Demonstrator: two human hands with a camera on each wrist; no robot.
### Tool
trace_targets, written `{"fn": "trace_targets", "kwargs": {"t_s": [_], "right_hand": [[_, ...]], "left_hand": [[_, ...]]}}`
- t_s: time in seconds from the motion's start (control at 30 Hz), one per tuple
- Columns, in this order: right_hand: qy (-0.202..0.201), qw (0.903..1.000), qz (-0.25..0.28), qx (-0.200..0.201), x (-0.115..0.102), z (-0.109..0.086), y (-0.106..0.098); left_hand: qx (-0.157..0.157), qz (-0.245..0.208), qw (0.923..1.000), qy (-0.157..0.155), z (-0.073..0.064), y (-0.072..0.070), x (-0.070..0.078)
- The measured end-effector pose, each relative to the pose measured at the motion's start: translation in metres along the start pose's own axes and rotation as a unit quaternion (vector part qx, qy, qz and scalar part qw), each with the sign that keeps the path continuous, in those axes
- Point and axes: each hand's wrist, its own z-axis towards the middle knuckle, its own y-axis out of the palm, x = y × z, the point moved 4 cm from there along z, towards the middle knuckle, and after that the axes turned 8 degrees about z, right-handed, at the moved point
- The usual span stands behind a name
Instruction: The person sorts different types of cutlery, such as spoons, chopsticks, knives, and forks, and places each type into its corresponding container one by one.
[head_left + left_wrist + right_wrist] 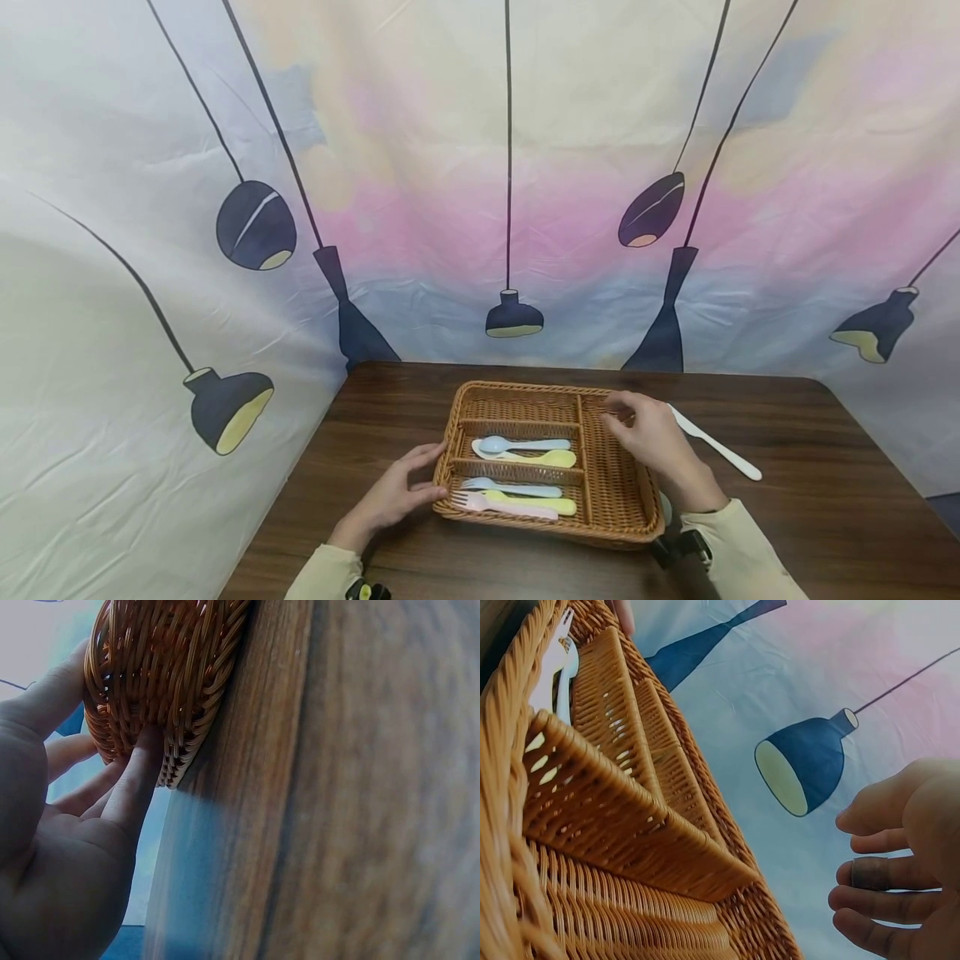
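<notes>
The left hand (401,492) grips the left end of the wicker basket (618,492), thumb at the near corner and fingers lightly bent against the woven wall. The right hand (652,437) hovers at the basket's right side, its fingers loosely curled and apart, holding nothing; a dark band circles one finger. Each arm wears a cream sleeve (742,550).

The basket is shallow and roughly rectangular, honey-brown, with a thick braided rim and upright woven dividers. One long compartment runs down its right side; three shorter ones are stacked on the left. The middle one of these holds a smooth, pale blue spoon (525,445) and a yellow spoon (557,458). In the nearest lie a pale blue fork (517,487), a pink fork (502,504) and a yellow utensil (555,505) whose head is partly covered.

A slim white knife (723,452) lies slanted on the counter (810,467), just beyond the right hand and outside the basket. The counter is dark brown with a streaky wood grain. Around it hangs creased cloth (420,125) in washes of pink, blue and cream, printed with dark pendant lamps (514,315)
</notes>
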Motion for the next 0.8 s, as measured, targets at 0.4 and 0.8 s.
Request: {"fn": "trace_targets", "kwargs": {"t_s": [0.4, 0.8], "right_hand": [[0.032, 0.9995, -0.002, 0.001, 0.018, -0.01, -0.011], [0.034, 0.9992, -0.022, 0.001, 0.033, -0.02, -0.02]], "left_hand": [[-0.002, 0.003, 1.0, 0.0, 0.0, 0.0, 0.0], [-0.003, -0.003, 1.0, 0.009, 0.0, 0.001, 0.0]]}}
